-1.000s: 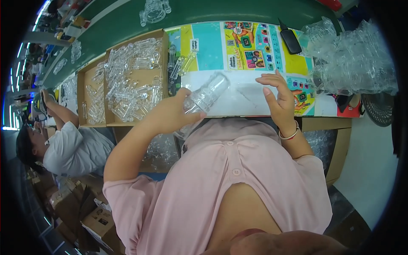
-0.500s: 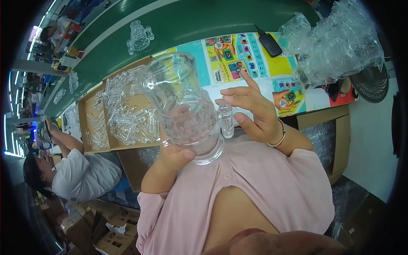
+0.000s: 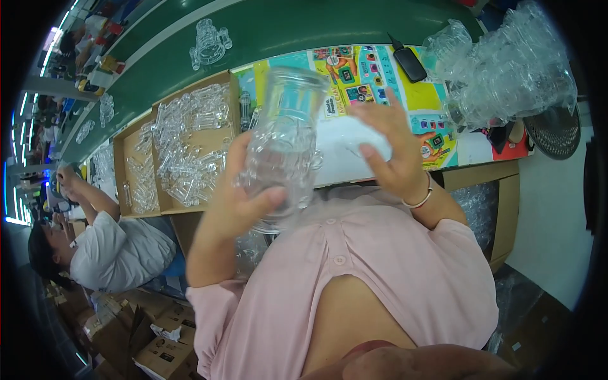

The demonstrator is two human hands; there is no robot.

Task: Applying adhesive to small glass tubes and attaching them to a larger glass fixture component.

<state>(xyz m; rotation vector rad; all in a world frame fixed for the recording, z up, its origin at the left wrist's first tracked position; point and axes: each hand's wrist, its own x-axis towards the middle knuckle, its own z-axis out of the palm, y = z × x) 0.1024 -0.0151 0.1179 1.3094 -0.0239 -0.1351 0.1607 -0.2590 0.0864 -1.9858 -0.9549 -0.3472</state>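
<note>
My left hand [image 3: 233,199] is wrapped round a large clear mug-like vessel [image 3: 283,142] with patterned sides, held tilted in front of my body. Motion smears the vessel's outline, and a small clear part at its right side is only partly visible. To the right of it, apart from the vessel, my right hand [image 3: 398,155] hovers with fingers spread over the white part of a printed sheet [image 3: 342,142]. A cardboard tray [image 3: 190,206] of small clear tube-like pieces [image 3: 196,117] lies just left of my left hand.
Wrapped clear vessels [image 3: 513,63] are piled at the right, by a black fan [image 3: 557,134]. A black pouch-like object [image 3: 410,63] lies on the sheet. Another clear vessel [image 3: 210,45] stands on the green belt [image 3: 285,38]. A co-worker [image 3: 120,253] sits at the left.
My right hand has come away from the small clear part on the vessel's side and moved slightly right. The vessel has shifted left and turned in my left hand.
</note>
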